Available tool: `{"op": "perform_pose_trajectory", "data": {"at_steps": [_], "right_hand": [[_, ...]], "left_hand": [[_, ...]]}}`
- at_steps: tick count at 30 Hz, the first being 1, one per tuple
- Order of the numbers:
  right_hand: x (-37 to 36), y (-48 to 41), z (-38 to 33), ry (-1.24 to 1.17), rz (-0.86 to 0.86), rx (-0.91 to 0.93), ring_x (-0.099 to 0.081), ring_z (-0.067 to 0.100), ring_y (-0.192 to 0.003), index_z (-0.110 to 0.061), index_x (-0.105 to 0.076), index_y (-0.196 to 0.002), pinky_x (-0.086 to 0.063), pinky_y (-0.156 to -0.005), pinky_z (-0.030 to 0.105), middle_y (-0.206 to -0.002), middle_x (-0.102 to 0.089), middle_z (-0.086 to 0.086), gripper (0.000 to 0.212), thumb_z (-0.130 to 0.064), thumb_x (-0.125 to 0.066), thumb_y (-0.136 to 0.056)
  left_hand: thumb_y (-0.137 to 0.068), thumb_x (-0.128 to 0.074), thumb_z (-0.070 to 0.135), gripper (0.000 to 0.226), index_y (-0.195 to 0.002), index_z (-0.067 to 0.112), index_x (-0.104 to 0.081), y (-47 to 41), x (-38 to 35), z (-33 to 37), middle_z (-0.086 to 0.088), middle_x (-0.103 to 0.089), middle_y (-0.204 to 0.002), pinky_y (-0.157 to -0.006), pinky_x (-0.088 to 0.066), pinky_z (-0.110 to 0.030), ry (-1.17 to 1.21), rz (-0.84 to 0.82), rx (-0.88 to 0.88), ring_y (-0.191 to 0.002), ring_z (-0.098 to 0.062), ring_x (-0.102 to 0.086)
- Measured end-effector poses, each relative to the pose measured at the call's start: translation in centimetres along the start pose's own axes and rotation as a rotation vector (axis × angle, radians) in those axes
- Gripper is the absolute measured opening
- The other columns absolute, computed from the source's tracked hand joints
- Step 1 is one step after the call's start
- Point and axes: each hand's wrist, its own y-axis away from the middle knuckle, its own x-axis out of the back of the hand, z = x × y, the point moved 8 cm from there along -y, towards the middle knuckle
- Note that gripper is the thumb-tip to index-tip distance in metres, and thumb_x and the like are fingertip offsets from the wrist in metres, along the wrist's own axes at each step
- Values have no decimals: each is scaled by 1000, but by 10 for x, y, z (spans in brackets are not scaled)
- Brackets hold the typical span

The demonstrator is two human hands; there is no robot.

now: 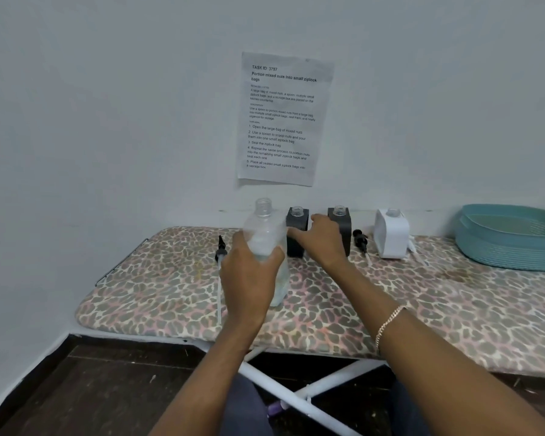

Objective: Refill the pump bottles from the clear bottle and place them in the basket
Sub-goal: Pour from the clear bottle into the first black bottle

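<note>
Now the left hand (249, 272) is wrapped around the uncapped clear plastic bottle (266, 243) standing on the leopard-print desk (422, 303), while the right hand (323, 239), fingers loosely spread and holding nothing, touches the nearer of 2 open black square pump bottles (296, 231). A white pump bottle (390, 234) and the teal woven basket (510, 243) sit further right. To pour well, steady the black bottle, bring the mouths close and tip slowly.
</note>
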Motion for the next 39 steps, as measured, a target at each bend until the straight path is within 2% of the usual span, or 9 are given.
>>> {"op": "perform_pose_trajectory", "data": {"at_steps": [4,7,14,19,24,29,34,37,39], "right_hand": [[-24,-4,1,34,32,-61,-66,29,-90,-4,-59,-108,-52,-69,36,-100,-66,7,74,-67,-75,-74],[-34,-5,1,21,48,-124,-66,37,-103,0,-54,-121,-58,-80,45,-114,-66,14,83,-66,-74,-75],[-38,-7,2,-1,44,-129,-66,35,-92,-1,-55,-109,-51,-66,36,-101,-66,12,50,-41,-70,-85],[-18,4,-4,-25,71,-85,-54,15,-68,-2,-54,-104,-40,-54,32,-82,-55,0,40,-35,-69,-88],[18,26,-14,-60,93,15,-64,19,-77,-7,-53,-106,-56,-65,39,-89,-64,3,41,-38,-71,-86],[68,63,-1,-131,63,58,-60,1,-82,-14,-48,-114,-44,-57,19,-97,-60,-9,41,-35,-74,-90],[99,107,44,-148,35,15,-60,5,-78,-14,-45,-111,-44,-50,12,-97,-60,-5,38,-34,-74,-93],[113,126,68,-146,57,-7,-62,13,-78,-13,-46,-111,-48,-52,18,-95,-62,0,40,-35,-75,-93],[118,134,81,-168,71,-10,-66,14,-84,-16,-48,-114,-56,-62,29,-98,-66,-1,40,-36,-75,-92]], "left_hand": [[-83,-81,35,54,-126,9,-58,-7,4,-7,-2,-66,-105,-72,-44,-32,-10,24,15,-91,-23,-62],[-83,-80,37,55,-126,9,-58,-10,5,-10,-5,-68,-108,-75,-52,-37,0,31,21,-94,-25,-64],[-82,-81,36,54,-125,11,-59,-12,8,-11,-3,-68,-107,-75,-51,-36,21,43,24,-93,-23,-63],[-82,-81,35,51,-123,12,-61,-12,7,-9,1,-67,-103,-73,-47,-32,24,38,18,-90,-20,-63],[-83,-81,38,54,-125,12,-59,-6,7,-3,3,-64,-103,-75,-54,-38,6,25,-13,-89,-19,-60],[-86,-80,38,59,-131,7,-58,2,2,10,-6,-68,-111,-72,-43,-32,-31,-2,-83,-87,-17,-53],[-86,-79,39,55,-127,8,-58,15,-7,23,-7,-68,-103,-66,-50,-36,-84,-64,-154,-81,-23,-58],[-86,-78,41,51,-123,11,-59,24,-15,26,-5,-68,-97,-63,-55,-41,-108,-93,-191,-78,-26,-64],[-86,-78,41,51,-123,11,-60,29,-19,28,-4,-68,-94,-60,-51,-37,-139,-103,-218,-74,-23,-63]]}}
